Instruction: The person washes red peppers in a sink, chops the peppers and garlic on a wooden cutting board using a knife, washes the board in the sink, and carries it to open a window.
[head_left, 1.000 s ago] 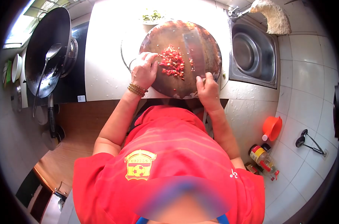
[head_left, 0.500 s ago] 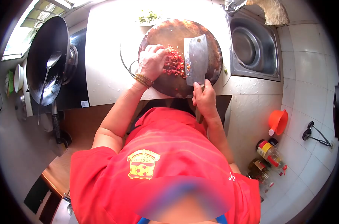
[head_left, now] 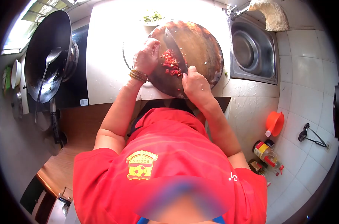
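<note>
My right hand (head_left: pixel 197 86) is closed round the handle of a cleaver (head_left: pixel 174 47). The cleaver stands on edge, blade pointing away and slightly left, on a round wooden chopping board (head_left: pixel 203 48). Against the left side of the blade lies a heap of chopped red chilies (head_left: pixel 171 63). My left hand (head_left: pixel 147 58), with a beaded bracelet on its wrist, is over the board's left edge beside the chilies. Its fingers are loosely bent, with nothing visible in them. Small pale bits are scattered on the board.
Behind the board is a bowl of chopped greens (head_left: pixel 152 17). A steel sink (head_left: pixel 272 71) lies to the right. On the left, a wok (head_left: pixel 35 52) holding a ladle (head_left: pixel 53 56) sits on the stove. An orange dipper (head_left: pixel 276 123) and several bottles (head_left: pixel 266 153) are at lower right.
The cleaver has turned from lying flat at the right to standing on edge beside the chilies. My right hand has moved left and forward; my left hand has drawn back from the heap.
</note>
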Available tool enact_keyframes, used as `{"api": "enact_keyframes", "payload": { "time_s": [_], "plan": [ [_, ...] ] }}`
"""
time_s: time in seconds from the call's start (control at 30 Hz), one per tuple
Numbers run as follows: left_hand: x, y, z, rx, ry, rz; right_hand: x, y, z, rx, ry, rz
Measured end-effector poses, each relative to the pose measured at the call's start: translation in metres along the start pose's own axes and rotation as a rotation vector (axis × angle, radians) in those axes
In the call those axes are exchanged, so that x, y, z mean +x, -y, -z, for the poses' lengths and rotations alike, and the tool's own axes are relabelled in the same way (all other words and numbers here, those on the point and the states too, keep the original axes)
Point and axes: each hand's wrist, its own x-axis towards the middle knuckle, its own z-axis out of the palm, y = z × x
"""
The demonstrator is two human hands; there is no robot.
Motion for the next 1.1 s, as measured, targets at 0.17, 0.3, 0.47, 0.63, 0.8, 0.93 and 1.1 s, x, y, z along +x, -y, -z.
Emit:
{"api": "enact_keyframes", "payload": {
  "time_s": [0.17,0.3,0.47,0.63,0.8,0.93,1.1],
  "plan": [
    [-0.012,0.0,-0.004,0.093,0.075,0.087,0.0,-0.006,-0.024,-0.035,0.018,-0.041],
    [-0.018,0.003,-0.015,0.123,0.014,-0.251,0.004,-0.015,-0.029,0.006,-0.074,-0.004],
    [-0.021,0.002,-0.016,0.069,0.026,-0.209,0.004,-0.009,0.001,0.074,-0.156,0.063],
    [-0.01,0.009,-0.017,0.036,0.056,-0.194,0.013,-0.013,-0.001,0.073,-0.152,-0.01],
    [-0.011,0.005,-0.02,0.077,0.011,-0.31,0.016,-0.017,-0.012,0.022,-0.089,-0.039],
    [-0.012,0.003,-0.018,0.069,0.076,-0.237,0.014,-0.013,-0.025,0.032,-0.068,-0.104],
    [-0.013,0.004,-0.02,0.078,0.089,-0.225,0.014,-0.029,-0.025,0.06,-0.2,-0.086]
  ]
}}
